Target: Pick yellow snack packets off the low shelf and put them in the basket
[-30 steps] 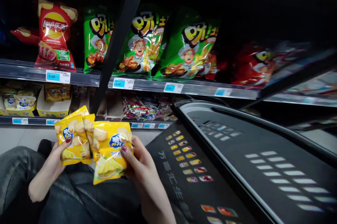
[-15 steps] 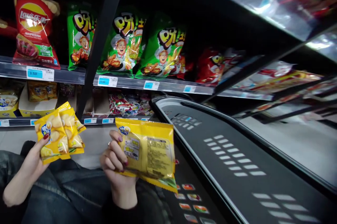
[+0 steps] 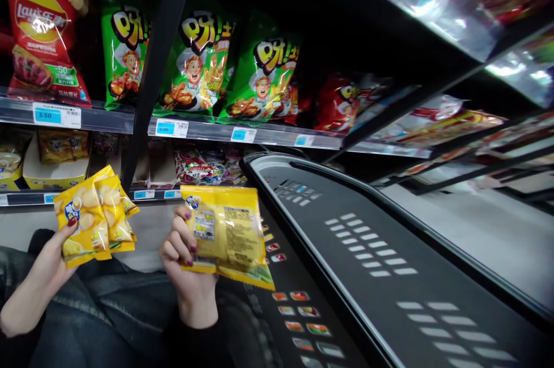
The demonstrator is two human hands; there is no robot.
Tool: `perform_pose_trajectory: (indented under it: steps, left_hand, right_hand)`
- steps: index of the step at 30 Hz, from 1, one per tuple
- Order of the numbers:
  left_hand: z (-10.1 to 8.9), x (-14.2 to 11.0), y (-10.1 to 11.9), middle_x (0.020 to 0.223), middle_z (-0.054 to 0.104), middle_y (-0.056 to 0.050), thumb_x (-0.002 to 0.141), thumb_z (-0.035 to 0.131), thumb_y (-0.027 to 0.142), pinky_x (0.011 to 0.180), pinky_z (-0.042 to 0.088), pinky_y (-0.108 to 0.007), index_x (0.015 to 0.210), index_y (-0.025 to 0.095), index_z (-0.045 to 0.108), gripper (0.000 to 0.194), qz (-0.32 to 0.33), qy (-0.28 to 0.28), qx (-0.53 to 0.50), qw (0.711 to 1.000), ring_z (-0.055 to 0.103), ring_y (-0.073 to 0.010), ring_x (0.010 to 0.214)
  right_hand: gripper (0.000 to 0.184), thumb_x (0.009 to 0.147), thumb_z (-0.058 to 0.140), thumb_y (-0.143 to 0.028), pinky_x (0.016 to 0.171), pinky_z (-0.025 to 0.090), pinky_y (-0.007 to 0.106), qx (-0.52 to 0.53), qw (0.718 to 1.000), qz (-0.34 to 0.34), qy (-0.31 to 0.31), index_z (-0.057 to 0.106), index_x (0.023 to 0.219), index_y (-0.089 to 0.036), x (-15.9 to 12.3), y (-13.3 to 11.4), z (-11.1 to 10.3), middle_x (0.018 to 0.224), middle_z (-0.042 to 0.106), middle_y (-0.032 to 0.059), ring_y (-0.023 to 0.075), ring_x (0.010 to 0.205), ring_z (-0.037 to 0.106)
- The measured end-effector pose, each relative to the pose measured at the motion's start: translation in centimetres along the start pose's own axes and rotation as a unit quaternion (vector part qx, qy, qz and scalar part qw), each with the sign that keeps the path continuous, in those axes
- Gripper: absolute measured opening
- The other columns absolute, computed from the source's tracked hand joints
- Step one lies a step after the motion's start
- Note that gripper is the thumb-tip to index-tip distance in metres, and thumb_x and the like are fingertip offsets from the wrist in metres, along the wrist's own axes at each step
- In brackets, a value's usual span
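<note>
"What has your left hand (image 3: 52,255) got?"

"Small yellow packets (image 3: 86,221), overlapping like a fan, fronts towards me. My thumb presses on the foremost one, by its blue logo. The fingers behind are hidden, so I can't tell how they sit, nor exactly how many packets there are."

"And your right hand (image 3: 186,255)?"

"Clamped on the left end of another yellow packet (image 3: 234,235), my fingers curled over it and its back turned to me. The print there is too small to read."

"Are the two together?"

"Apart, with a patch of floor (image 3: 151,224) showing between. I have both raised above my legs (image 3: 116,310), in front of the front edge of the lower shelf (image 3: 26,199)."

"What's on your right?"

"A grey basket (image 3: 372,299). The far end of the right-hand packet overlaps its printed side in my view; whether they touch, I can't tell."

"And further up?"

"Along the front edge of the upper shelf (image 3: 99,117) stand a red chip bag (image 3: 45,39), towards the left, and three green bags (image 3: 194,68). A black post (image 3: 162,39) rises between the first green one and the second. Price labels (image 3: 56,116) line that edge."
</note>
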State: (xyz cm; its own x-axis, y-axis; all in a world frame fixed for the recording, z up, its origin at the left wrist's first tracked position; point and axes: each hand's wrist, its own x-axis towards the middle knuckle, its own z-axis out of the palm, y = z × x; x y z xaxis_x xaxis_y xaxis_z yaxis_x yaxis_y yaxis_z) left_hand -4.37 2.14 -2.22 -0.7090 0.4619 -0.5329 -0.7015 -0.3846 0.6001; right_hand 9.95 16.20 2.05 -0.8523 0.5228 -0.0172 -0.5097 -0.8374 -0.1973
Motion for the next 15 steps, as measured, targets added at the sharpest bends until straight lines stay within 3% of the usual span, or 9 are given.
perform_pose_trajectory:
  steps: [8,15]
  left_hand:
    - [-0.5,0.1,-0.1,0.079,0.074,-0.006,0.081,0.040,0.000,0.059,0.058,-0.030,0.105,0.014,0.059,0.033,-0.001,-0.022,0.000,1.000,0.069,-0.0205,0.069]
    - [-0.3,0.0,-0.1,0.078,0.074,-0.005,0.081,0.041,0.000,0.057,0.059,-0.032,0.105,0.014,0.059,0.033,0.000,-0.020,0.009,1.000,0.069,-0.0211,0.069]
  right_hand:
    - [0.035,0.077,0.052,-0.029,0.047,0.022,0.020,-0.116,0.992,-0.050,0.012,0.023,0.059,-0.021,0.8,0.6,1.2,0.057,0.013,-0.0076,0.0100,0.048,0.011]
    - [0.035,0.077,0.055,-0.029,0.043,0.023,0.017,-0.111,0.993,-0.037,-0.012,0.026,0.058,-0.021,0.5,0.5,0.6,0.050,0.017,-0.0101,0.0070,0.041,0.012]
